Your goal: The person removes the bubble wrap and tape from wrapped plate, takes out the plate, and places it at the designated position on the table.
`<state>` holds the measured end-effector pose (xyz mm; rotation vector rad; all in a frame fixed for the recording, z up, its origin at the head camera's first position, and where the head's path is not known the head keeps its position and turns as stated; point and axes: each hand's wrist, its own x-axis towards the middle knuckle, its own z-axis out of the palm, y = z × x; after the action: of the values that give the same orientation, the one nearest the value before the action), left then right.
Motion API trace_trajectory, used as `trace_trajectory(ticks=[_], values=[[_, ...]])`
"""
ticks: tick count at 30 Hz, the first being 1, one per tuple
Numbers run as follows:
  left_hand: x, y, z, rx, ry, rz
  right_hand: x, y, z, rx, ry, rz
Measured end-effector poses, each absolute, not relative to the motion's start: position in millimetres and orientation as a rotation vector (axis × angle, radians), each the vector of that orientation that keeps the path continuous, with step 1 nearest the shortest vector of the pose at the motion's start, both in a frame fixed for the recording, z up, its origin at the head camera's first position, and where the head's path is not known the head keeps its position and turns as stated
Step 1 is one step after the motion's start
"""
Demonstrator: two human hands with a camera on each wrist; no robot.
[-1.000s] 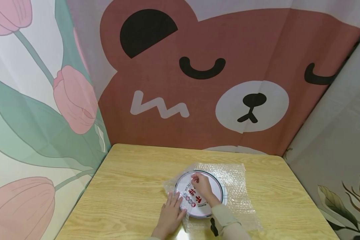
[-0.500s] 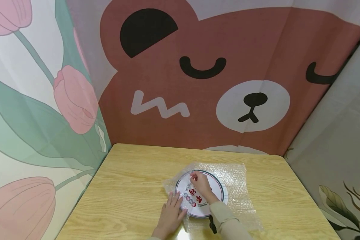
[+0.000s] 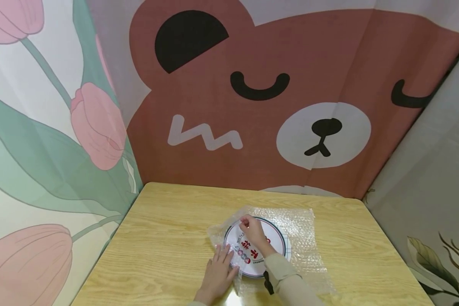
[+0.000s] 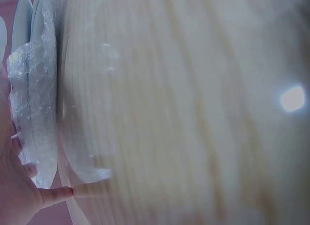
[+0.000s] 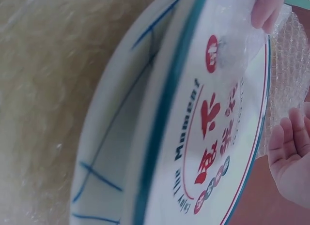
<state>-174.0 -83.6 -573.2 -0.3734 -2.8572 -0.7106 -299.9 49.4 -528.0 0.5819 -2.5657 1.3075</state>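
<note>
Two round plates lie stacked on a sheet of bubble wrap (image 3: 304,242). The upper plate (image 3: 234,236) is white with a green rim line and red lettering; the lower plate (image 5: 99,191), in the right wrist view, has blue lines. My left hand (image 3: 219,270) lies spread with its fingertips on the wrap at the plates' near left edge. Over the far part of the upper plate, my right hand (image 3: 253,231) has curled fingers and pinches a clear piece of the wrap. The left wrist view shows folded bubble wrap (image 4: 41,104) around the plates' edge.
Everything rests on a wooden table (image 3: 168,229). A curtain with a bear print (image 3: 214,97) hangs behind it, and a tulip-print curtain (image 3: 30,170) stands at the left. A pale curtain (image 3: 436,170) closes the right side.
My right hand has moved slightly left across the upper plate, showing more of the red print on its right. The left hand has stayed in place.
</note>
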Motion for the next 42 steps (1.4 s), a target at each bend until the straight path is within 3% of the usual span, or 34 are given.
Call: trace_trajectory(ticks=[26, 42], values=[[-175, -84, -576, -0.389, -2.83, -0.678, -298, 28, -520, 0.707, -2.557, 1.684], [-174, -84, -573, -0.417, -2.82, -0.667, -305, 7, -512, 0.974, -2.831, 1.416]])
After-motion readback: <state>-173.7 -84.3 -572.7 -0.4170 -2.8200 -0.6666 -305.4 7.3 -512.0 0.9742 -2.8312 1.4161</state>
